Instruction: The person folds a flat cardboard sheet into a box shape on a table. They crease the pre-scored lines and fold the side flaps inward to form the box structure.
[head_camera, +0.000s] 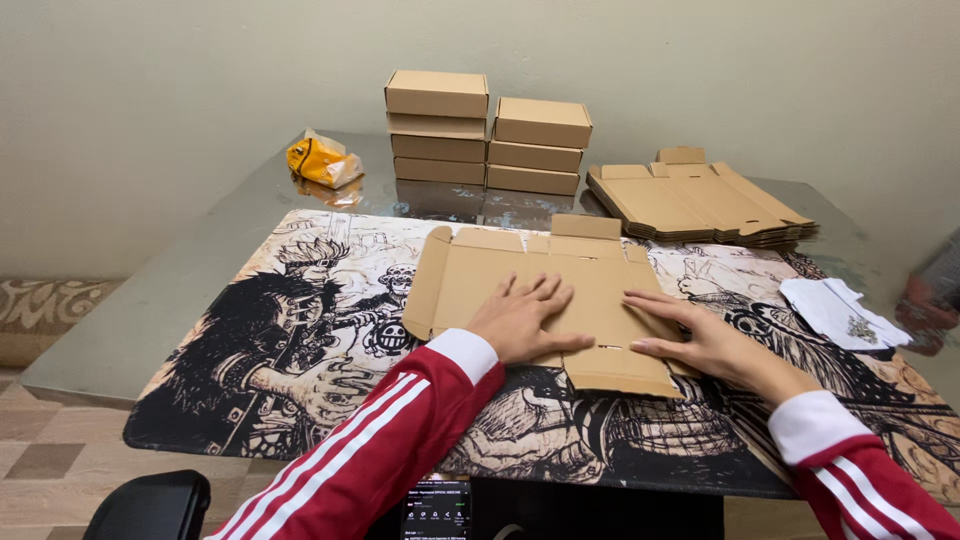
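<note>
A flat, unfolded cardboard box blank (500, 275) lies on the black-and-white illustrated desk mat (300, 340). My left hand (525, 318) rests palm down on its middle, fingers spread. My right hand (695, 335) lies flat on the blank's right part, fingers pointing left along a fold, near the front flap (625, 375). Both arms wear red sleeves with white stripes and white cuffs. Neither hand grips anything.
Two stacks of assembled cardboard boxes (437, 125) (540, 145) stand at the back against the wall. A pile of flat blanks (695, 205) lies at back right. A yellow packet (322, 160) sits back left, white folded cloth (842, 312) at right. A phone (436, 508) lies near me.
</note>
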